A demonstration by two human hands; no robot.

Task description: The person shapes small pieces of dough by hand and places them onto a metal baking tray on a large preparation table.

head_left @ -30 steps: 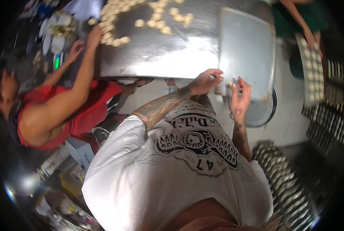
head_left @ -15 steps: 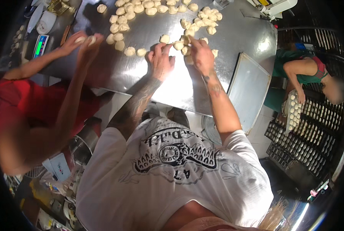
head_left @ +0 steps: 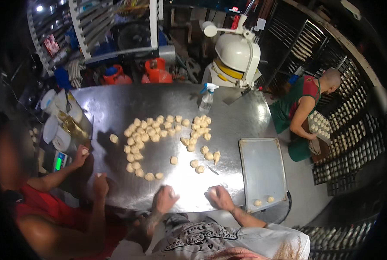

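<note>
Near the table's front edge, my left hand [head_left: 165, 199] is curled, with a bit of pale dough showing at its fingertips. My right hand [head_left: 222, 198] is curled likewise to its right, pale dough at its thumb side. The palms hide most of both pieces. Beyond them, several dough balls [head_left: 146, 130] form a curved cluster on the metal table [head_left: 237, 104]. A single dough ball [head_left: 174, 160] sits inside the curve. Several looser pieces [head_left: 208, 156] lie to the right, beside a thin dark blade-like tool [head_left: 212, 170].
A metal tray [head_left: 263, 169] at the table's right bears two dough balls [head_left: 263, 200] at its near end. A spray bottle [head_left: 207, 98] stands far back. A co-worker's hands [head_left: 91, 169] work at left by a scale [head_left: 60, 161]. Another person [head_left: 306, 104] holds a filled tray at right.
My view has tilted up. Both hands have drawn back from the dough pieces toward the front edge and curled. Two dough balls now show on the tray; the co-worker's hands have moved apart.
</note>
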